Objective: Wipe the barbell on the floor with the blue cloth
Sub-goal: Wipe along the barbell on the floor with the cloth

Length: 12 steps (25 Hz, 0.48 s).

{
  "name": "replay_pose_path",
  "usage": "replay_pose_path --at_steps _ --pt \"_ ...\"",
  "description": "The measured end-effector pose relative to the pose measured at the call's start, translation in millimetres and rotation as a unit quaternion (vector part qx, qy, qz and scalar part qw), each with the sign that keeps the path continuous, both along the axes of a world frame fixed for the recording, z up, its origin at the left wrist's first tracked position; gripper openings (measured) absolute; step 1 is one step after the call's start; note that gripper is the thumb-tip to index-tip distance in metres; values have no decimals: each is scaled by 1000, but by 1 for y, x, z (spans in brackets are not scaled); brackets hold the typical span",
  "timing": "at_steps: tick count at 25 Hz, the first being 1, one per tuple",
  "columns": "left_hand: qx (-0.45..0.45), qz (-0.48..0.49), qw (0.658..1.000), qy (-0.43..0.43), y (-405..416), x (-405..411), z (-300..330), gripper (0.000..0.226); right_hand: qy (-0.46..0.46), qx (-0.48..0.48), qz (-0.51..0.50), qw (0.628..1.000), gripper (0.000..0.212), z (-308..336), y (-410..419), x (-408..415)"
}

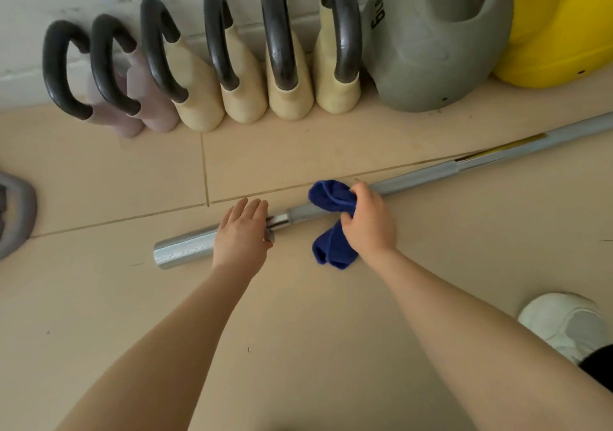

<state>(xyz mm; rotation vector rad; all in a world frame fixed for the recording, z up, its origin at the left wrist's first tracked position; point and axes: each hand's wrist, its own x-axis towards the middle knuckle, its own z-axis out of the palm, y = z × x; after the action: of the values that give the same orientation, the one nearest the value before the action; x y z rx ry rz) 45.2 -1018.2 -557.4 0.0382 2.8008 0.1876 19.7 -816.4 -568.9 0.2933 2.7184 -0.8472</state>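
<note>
Steel round barbell [331,206] on tile, right hand [368,223] clutching crumpled blue cloth [331,224], left hand [242,234] flat, unclenched.

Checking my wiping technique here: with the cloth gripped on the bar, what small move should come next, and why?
Probably slide the right hand with the blue cloth along the barbell toward its far end. The cloth is bunched over the shaft near the collar, the left hand lies flat on the sleeve as if steadying it, and a long stretch of shaft lies beyond.
</note>
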Motion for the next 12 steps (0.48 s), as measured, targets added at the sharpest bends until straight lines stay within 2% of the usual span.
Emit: replay_pose_path --at_steps 2,3,5,7,8,10,12 --pt "28 20 999 -23 -1 -4 -2 62 -16 21 -107 994 32 -4 10 3" --pt "43 27 998 -37 -2 -6 -2 63 -24 17 -110 993 33 -2 1 6" --pt "66 37 995 -60 -3 -10 -1 64 -37 -21 11 999 33 0 -34 13" --pt "66 36 995 -72 -5 -14 0 61 -46 -27 157 986 31 -2 -73 23" --pt "58 34 995 -69 -6 -15 0 58 -33 -18 182 983 29 -3 -81 23" --pt "41 30 997 -59 -5 -16 2 53 9 12 156 988 29 -5 -67 13" --pt "35 37 997 -53 -4 -17 3 53 37 47 75 995 30 -8 -34 2"
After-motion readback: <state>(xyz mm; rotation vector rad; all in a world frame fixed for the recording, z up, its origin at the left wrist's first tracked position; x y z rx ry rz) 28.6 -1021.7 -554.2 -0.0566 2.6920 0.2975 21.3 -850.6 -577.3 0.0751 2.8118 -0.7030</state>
